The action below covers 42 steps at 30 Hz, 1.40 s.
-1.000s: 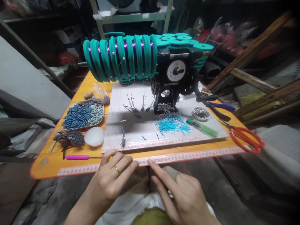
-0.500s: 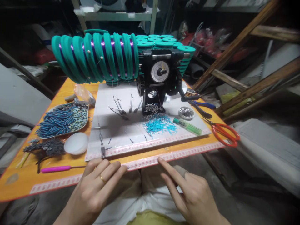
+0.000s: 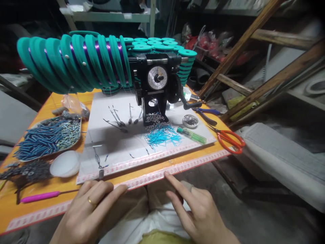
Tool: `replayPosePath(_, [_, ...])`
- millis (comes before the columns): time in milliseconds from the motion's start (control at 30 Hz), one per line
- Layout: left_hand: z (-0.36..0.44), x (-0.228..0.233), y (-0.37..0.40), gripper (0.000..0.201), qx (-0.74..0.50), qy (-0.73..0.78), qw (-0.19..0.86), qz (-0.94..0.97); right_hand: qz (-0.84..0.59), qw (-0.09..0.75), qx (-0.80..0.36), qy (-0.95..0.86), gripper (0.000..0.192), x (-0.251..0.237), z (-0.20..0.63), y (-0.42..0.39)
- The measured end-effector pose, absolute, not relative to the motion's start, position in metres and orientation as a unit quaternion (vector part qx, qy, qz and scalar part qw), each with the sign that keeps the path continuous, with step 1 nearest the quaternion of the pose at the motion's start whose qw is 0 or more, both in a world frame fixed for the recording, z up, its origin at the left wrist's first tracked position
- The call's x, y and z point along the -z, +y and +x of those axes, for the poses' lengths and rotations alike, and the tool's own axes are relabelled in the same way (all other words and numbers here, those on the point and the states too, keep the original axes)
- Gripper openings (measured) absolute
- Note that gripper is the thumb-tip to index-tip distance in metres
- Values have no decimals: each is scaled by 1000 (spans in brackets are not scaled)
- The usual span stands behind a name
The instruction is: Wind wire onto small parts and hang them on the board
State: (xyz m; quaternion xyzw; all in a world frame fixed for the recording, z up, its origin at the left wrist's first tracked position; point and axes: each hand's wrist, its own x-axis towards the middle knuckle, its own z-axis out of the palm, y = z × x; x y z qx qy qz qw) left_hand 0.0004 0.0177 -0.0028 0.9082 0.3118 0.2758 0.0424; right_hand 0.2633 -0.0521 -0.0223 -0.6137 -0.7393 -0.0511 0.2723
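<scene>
- Hands apart: left hand (image 3: 88,210), fingers curled, at the table edge; right hand (image 3: 195,208), forefinger extended to the printed tape strip (image 3: 147,179), which runs between and beneath the fingertips; whether either pinches a fine thread cannot be told
- Progress, as judged: purple line (image 3: 109,47) already wound on teal spools (image 3: 50,67) beyond the left hand; slender coiled pieces (image 3: 122,124) appear made up; loose blue tubes (image 3: 42,140) left of that hand look unused
- Materials: glossy line, matt ribbed tubes, stiff cyan strands (image 3: 162,135) ahead of the right hand, smooth translucent bowl (image 3: 66,164) beyond the left
</scene>
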Motion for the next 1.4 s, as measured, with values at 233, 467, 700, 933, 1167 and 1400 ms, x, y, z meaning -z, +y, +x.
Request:
replayPosePath(233, [3, 0, 20, 31, -274, 288, 17, 918, -610, 276, 50, -741, 45, 25, 265, -53])
replayPosePath(467, [6, -9, 24, 28, -270, 270, -4, 924, -599, 280, 57, -748, 45, 27, 263, -53])
replayPosePath(700, [6, -9, 24, 27, -270, 272, -1, 924, -599, 279, 59, -748, 46, 26, 263, -52])
replayPosePath(933, [7, -8, 24, 27, -282, 278, 9, 918, -600, 286, 63, -745, 45, 28, 264, -53])
replayPosePath(1167, [4, -3, 23, 30, -291, 273, 6, 917, -599, 286, 75, -744, 46, 28, 262, -53])
replayPosePath(1400, [5, -3, 23, 27, -294, 282, 0, 913, -585, 315, 46, -746, 48, 29, 261, -54])
